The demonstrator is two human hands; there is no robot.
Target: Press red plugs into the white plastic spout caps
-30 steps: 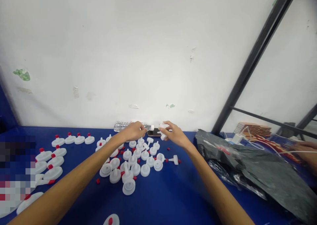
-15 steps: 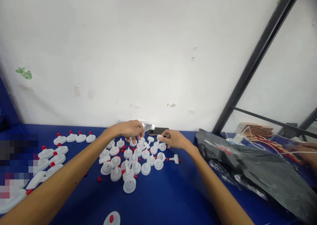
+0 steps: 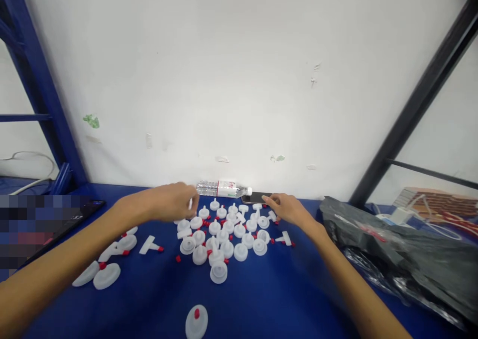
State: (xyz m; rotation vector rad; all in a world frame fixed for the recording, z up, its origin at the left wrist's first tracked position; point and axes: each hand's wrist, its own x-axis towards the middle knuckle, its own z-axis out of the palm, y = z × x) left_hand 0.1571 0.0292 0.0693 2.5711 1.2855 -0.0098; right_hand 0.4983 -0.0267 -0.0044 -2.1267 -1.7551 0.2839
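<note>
Many white plastic nozzle caps [image 3: 240,252] lie in a loose heap, some upright with spouts up, others tipped over, with small red tips [image 3: 178,259] among them. At the heap's left edge, just above the table, is my left hand [image 3: 175,201], fingers closed; a narrow white piece [image 3: 190,203] shows between them, the rest hidden. My right hand [image 3: 287,208] hovers over the heap's back right corner, thumb and fingers apart, close to a tipped cap [image 3: 272,215] and the phone. Red-tipped caps [image 3: 106,276] lie left, partly behind my left forearm; another [image 3: 196,322] lies near me.
A clear plastic bottle [image 3: 227,188] lies along the wall, beside a dark phone [image 3: 257,197]. To the right spreads a grey plastic bag [image 3: 388,249], with a white cable and a brown stack [image 3: 429,204] beyond. A dark device [image 3: 74,214] is at left, partly blurred out.
My view has turned left. My left hand has left the heap's back and moved to its left side with a white piece. My right hand has shifted right, off the cap it touched.
</note>
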